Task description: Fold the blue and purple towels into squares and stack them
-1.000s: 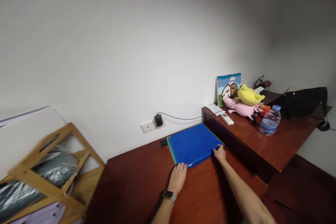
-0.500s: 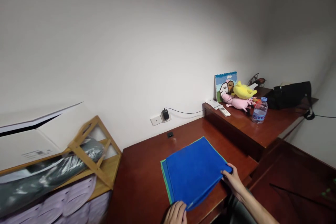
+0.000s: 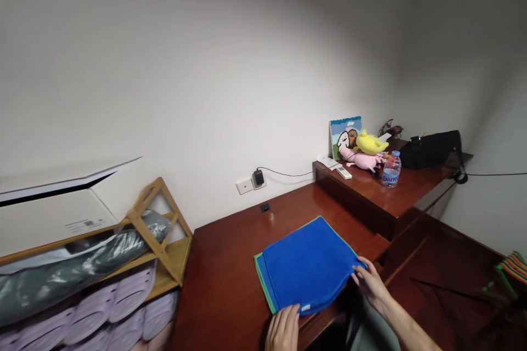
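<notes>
A blue towel (image 3: pixel 313 266) with green edging lies folded on the reddish-brown desk, its layers slightly offset along the left side. A small white tag shows on its near edge. The near right corner is pinched between the thumb and fingers of my right hand (image 3: pixel 370 282). At the near left corner, my left hand (image 3: pixel 284 328) has its fingers close together over the towel's edge, with the thumb hidden.
A water bottle (image 3: pixel 391 169), plush toys (image 3: pixel 364 158), a remote (image 3: pixel 344 173) and a black bag (image 3: pixel 432 149) sit on the raised desk section. On the left stands a wooden rack (image 3: pixel 160 255) with lilac slippers (image 3: pixel 134 290). A charger (image 3: pixel 258 177) is plugged into the wall.
The view has turned slightly right. Both hands stay at the towel's near corners; the near edge lies flatter and its white tag shows more clearly.
</notes>
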Action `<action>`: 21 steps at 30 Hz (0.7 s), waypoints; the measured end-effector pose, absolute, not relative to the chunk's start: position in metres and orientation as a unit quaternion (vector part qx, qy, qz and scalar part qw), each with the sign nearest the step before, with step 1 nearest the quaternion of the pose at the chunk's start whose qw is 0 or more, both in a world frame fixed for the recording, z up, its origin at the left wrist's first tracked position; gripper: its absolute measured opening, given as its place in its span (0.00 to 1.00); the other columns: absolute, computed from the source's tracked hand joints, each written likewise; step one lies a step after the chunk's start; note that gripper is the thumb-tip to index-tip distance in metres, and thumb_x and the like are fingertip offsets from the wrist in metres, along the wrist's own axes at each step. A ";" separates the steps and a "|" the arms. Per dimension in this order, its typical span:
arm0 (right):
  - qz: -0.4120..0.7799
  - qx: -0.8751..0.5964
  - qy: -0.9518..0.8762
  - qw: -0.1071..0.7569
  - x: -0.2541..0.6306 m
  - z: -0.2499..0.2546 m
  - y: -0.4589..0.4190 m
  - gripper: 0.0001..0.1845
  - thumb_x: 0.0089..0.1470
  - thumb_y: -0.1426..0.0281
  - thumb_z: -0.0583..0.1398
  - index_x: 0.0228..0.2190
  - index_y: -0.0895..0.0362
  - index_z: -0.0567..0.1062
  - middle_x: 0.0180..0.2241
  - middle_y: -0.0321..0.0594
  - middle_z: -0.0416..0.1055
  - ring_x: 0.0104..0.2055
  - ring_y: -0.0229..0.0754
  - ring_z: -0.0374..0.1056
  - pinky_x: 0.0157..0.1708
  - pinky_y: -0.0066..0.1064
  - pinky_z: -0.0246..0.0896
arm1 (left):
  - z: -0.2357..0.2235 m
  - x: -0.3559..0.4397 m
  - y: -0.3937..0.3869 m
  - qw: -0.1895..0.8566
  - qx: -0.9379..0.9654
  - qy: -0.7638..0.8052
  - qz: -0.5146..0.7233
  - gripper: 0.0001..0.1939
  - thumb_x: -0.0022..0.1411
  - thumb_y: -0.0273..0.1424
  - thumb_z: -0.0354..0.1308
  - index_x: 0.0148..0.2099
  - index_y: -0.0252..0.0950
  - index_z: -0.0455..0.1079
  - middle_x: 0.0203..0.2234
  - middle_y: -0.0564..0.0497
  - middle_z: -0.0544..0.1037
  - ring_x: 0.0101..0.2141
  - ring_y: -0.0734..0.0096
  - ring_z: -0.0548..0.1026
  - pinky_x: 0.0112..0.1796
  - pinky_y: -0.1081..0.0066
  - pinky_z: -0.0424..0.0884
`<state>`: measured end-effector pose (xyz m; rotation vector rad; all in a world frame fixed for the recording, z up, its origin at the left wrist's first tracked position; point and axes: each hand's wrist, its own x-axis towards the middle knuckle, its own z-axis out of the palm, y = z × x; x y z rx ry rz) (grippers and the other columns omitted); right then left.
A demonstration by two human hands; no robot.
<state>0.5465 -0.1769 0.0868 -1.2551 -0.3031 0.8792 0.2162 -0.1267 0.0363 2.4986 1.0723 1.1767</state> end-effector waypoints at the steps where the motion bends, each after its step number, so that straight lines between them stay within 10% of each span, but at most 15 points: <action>1: 0.390 -0.579 -0.170 0.695 0.546 0.091 -0.178 0.29 0.26 0.49 0.75 0.32 0.48 0.77 0.30 0.35 0.76 0.34 0.50 0.78 0.47 0.48 0.79 | 0.042 0.226 -0.127 0.091 0.842 0.355 0.396 0.29 0.69 0.32 0.48 0.60 0.69 0.77 0.45 0.45 0.89 0.44 0.43 0.87 0.44 0.48 0.89; 7: 0.279 -0.656 -0.404 0.574 0.502 0.098 -0.194 0.21 0.43 0.51 0.67 0.37 0.48 0.88 0.39 0.45 0.82 0.46 0.60 0.79 0.54 0.52 0.75 | 0.082 0.293 -0.138 0.131 0.827 0.321 0.443 0.25 0.74 0.29 0.45 0.60 0.53 0.78 0.45 0.44 0.88 0.46 0.54 0.87 0.47 0.52 0.88; 12: 0.262 -0.679 -0.469 0.501 0.469 0.082 -0.213 0.33 0.35 0.63 0.69 0.48 0.43 0.86 0.54 0.43 0.79 0.63 0.64 0.72 0.64 0.49 0.68 | 0.096 0.322 -0.148 0.168 0.812 0.306 0.468 0.21 0.77 0.31 0.46 0.58 0.49 0.79 0.43 0.43 0.87 0.45 0.59 0.86 0.46 0.59 0.87; 21: 0.207 -0.690 -0.433 0.542 0.535 0.162 -0.231 0.16 0.42 0.55 0.64 0.31 0.44 0.89 0.35 0.43 0.81 0.41 0.58 0.78 0.47 0.44 0.74 | 0.073 0.275 -0.162 0.138 0.818 0.313 0.462 0.26 0.73 0.28 0.48 0.60 0.60 0.77 0.45 0.47 0.88 0.46 0.56 0.87 0.48 0.58 0.87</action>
